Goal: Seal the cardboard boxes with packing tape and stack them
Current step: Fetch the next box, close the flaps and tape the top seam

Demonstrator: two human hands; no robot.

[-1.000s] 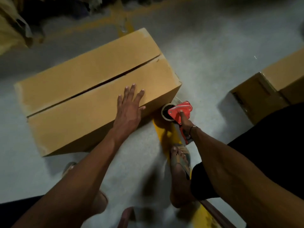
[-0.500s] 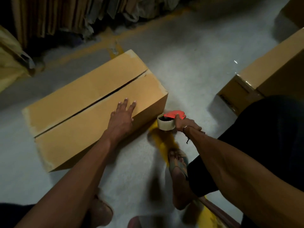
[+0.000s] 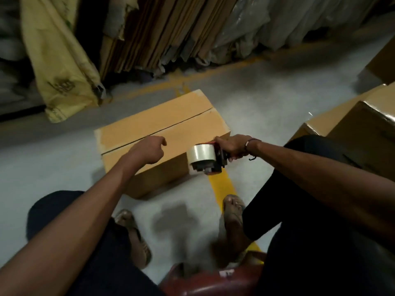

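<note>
The right hand (image 3: 232,146) grips the tape dispenser (image 3: 206,158) at the near right corner of the box (image 3: 149,129); the untaped seam (image 3: 158,132) runs leftward away; the left hand (image 3: 147,150), loosely curled and holding nothing, hovers above it.

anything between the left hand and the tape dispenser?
Head view: no object between the left hand and the tape dispenser in the right hand; only the unsealed box top shows behind that gap.

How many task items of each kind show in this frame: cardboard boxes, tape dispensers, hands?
Cardboard boxes: 3, namely the unsealed box in the middle, the box at right, and a box corner at the far right edge
Tape dispensers: 1
Hands: 2, left hand, right hand
Total: 6
</note>
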